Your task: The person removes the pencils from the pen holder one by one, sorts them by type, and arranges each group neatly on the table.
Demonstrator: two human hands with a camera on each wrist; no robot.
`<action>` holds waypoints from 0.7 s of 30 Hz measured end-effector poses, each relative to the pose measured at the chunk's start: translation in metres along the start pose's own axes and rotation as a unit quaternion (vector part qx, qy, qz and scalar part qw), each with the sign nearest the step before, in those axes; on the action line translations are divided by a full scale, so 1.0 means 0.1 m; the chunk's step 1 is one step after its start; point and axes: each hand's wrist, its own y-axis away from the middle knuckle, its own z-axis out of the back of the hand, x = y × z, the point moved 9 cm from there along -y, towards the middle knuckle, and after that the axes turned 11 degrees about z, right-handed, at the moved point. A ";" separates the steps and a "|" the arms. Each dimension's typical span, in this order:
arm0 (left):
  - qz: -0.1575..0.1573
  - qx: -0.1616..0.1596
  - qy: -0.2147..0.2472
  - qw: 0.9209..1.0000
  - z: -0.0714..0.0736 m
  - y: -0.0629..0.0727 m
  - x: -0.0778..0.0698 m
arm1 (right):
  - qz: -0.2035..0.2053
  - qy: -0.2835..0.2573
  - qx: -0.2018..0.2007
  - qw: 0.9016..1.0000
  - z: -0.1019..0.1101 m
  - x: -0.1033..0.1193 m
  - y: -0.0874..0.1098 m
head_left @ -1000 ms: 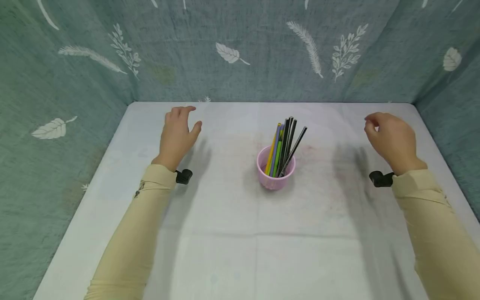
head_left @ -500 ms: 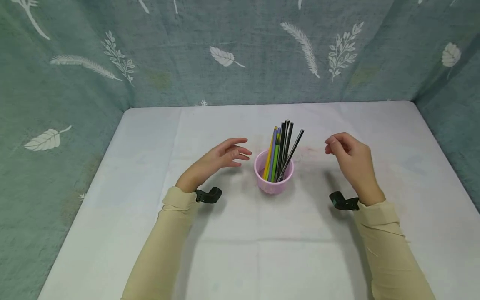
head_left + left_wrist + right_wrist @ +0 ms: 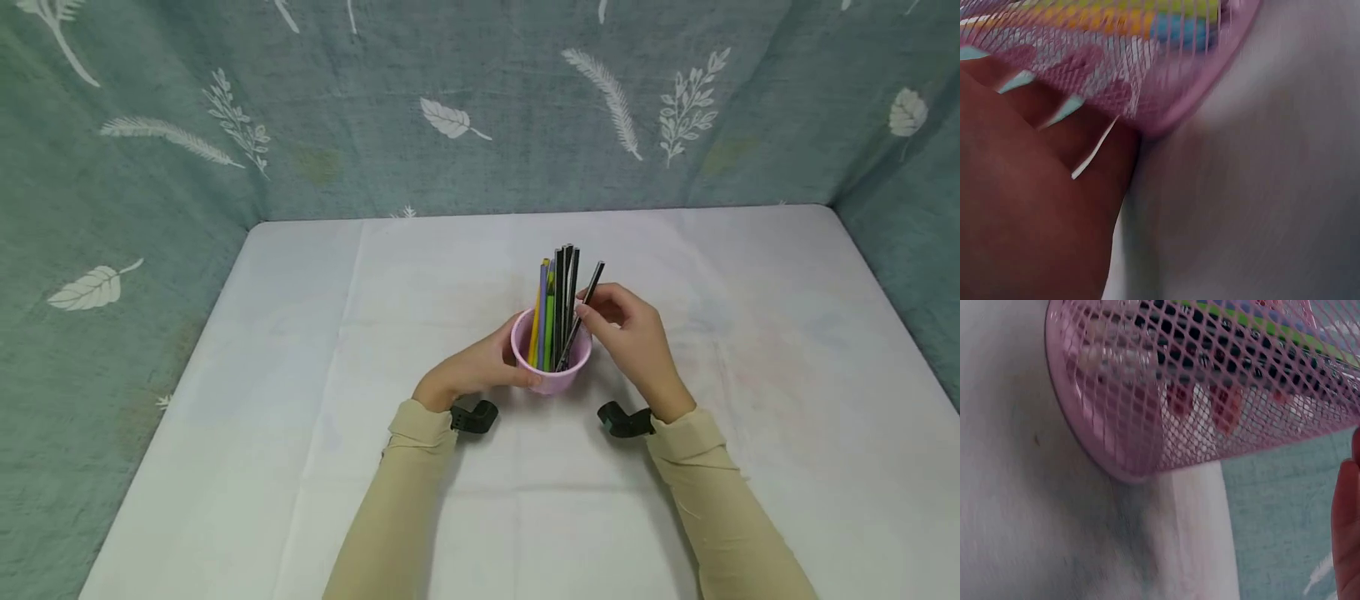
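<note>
A pink mesh pencil cup (image 3: pixel 557 384) stands on the white-covered table, filled with several pencils. My left hand (image 3: pixel 476 364) grips the cup from its left side, thumb in front; its fingers (image 3: pixel 1085 134) curl along the mesh wall in the left wrist view. At the cup's right rim, my right hand (image 3: pixel 637 342) pinches a slanted black pencil (image 3: pixel 595 280) between thumb and fingertips. The remaining black pencils (image 3: pixel 558 287) stand in the cup beside green (image 3: pixel 550 329), purple (image 3: pixel 542 304) and yellow ones. Through the mesh, the right wrist view shows the pencils' lower ends.
The white cloth (image 3: pixel 247 417) covers the table around the cup, with faint creases and stains. Green leaf-patterned fabric (image 3: pixel 337 108) hangs behind the table and along both sides. A black wrist camera (image 3: pixel 474 417) sits on each wrist, close in front of the cup.
Both hands have come inward from the two sides of the table to the cup. The left hand has taken hold of the cup, the right hand of a black pencil.
</note>
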 end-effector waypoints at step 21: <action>-0.010 -0.078 -0.032 0.996 0.03 -0.08 0.11 | 0.121 -0.022 -0.082 0.989 -0.05 0.36 0.04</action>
